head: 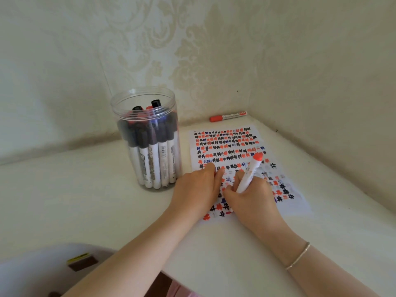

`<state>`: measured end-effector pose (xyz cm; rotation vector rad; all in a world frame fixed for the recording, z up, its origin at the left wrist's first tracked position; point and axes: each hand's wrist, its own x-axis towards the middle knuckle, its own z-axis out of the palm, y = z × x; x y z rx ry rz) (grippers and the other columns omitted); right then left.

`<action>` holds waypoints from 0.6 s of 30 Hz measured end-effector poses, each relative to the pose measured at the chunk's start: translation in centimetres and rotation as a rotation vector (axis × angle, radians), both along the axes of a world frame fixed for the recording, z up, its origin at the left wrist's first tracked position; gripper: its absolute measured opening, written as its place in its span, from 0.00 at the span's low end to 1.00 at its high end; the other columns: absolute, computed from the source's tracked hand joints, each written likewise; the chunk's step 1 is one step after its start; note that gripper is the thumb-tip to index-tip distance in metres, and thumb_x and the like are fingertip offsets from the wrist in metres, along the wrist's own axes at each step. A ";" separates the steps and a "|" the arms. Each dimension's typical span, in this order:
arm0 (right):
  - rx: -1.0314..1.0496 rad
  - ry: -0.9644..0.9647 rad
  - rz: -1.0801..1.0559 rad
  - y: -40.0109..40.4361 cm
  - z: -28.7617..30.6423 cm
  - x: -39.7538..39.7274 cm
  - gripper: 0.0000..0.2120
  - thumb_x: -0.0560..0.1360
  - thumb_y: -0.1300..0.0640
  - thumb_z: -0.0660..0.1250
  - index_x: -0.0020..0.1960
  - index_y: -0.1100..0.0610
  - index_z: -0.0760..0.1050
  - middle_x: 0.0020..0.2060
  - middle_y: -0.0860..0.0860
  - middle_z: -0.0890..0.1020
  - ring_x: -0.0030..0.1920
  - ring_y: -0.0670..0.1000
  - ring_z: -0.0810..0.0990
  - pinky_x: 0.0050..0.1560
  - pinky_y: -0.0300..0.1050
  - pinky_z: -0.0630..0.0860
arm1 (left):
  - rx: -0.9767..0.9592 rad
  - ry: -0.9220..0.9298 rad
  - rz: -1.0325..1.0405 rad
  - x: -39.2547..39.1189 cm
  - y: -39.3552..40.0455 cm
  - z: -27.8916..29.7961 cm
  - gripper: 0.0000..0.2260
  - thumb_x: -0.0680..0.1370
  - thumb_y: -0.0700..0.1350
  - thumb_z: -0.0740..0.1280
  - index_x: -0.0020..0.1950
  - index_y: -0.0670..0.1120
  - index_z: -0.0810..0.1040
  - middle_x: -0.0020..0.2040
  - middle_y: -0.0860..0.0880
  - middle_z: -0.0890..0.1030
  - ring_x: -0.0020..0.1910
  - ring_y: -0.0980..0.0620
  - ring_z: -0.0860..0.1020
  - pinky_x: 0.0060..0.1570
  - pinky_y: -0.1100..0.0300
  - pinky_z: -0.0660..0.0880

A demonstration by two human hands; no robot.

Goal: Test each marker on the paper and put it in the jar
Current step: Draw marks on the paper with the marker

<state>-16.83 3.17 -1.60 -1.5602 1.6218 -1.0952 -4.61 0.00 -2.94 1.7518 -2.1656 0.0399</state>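
The fingers (pixel 236 182) of the right hand (pixel 250 195) are curled round a white marker (pixel 249 173) with a red end, tilted toward one o'clock over the paper (pixel 297 190). The left hand (pixel 196 187) is laid flat — fingers straight — on the paper's edge. The clear jar (pixel 147 138), packed with markers, is set on the table (pixel 85 189) at ten o'clock of the hands. A red-capped marker (pixel 228 116) is seen at twelve o'clock beyond the paper.
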 end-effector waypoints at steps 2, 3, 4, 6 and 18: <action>0.021 -0.062 0.014 0.0 0.3 -0.3 0.17 0.71 0.68 0.67 0.29 0.58 0.62 0.23 0.54 0.69 0.20 0.45 0.63 0.21 0.33 0.63 | -0.010 0.001 -0.004 0.0 0.0 -0.1 0.15 0.83 0.57 0.47 0.45 0.50 0.64 0.31 0.55 0.70 0.29 0.53 0.72 0.27 0.59 0.63; 0.039 -0.101 0.029 0.1 0.5 -0.5 0.16 0.70 0.68 0.68 0.30 0.59 0.64 0.24 0.59 0.72 0.19 0.45 0.66 0.21 0.34 0.65 | -0.013 0.004 -0.007 0.0 0.0 -0.1 0.15 0.83 0.57 0.47 0.45 0.50 0.64 0.30 0.55 0.69 0.29 0.53 0.72 0.26 0.60 0.62; 0.056 -0.119 0.043 0.1 0.7 -0.5 0.15 0.70 0.68 0.68 0.30 0.60 0.65 0.26 0.64 0.74 0.19 0.46 0.67 0.21 0.34 0.66 | -0.012 0.007 -0.009 0.0 0.0 -0.1 0.14 0.83 0.56 0.47 0.45 0.50 0.64 0.30 0.55 0.68 0.29 0.53 0.71 0.26 0.60 0.62; 0.076 -0.091 0.057 0.2 0.6 -0.4 0.15 0.69 0.68 0.68 0.29 0.60 0.66 0.28 0.66 0.77 0.19 0.45 0.69 0.21 0.35 0.66 | -0.011 0.007 -0.010 0.0 0.0 -0.1 0.14 0.83 0.56 0.47 0.45 0.50 0.64 0.30 0.55 0.68 0.29 0.53 0.71 0.27 0.60 0.62; 0.071 -0.085 0.049 0.1 0.3 -0.3 0.14 0.70 0.68 0.68 0.30 0.60 0.66 0.25 0.62 0.75 0.21 0.47 0.72 0.23 0.36 0.68 | -0.011 0.023 -0.018 0.2 0.0 -0.3 0.16 0.83 0.57 0.46 0.46 0.49 0.66 0.32 0.54 0.72 0.30 0.52 0.74 0.29 0.59 0.67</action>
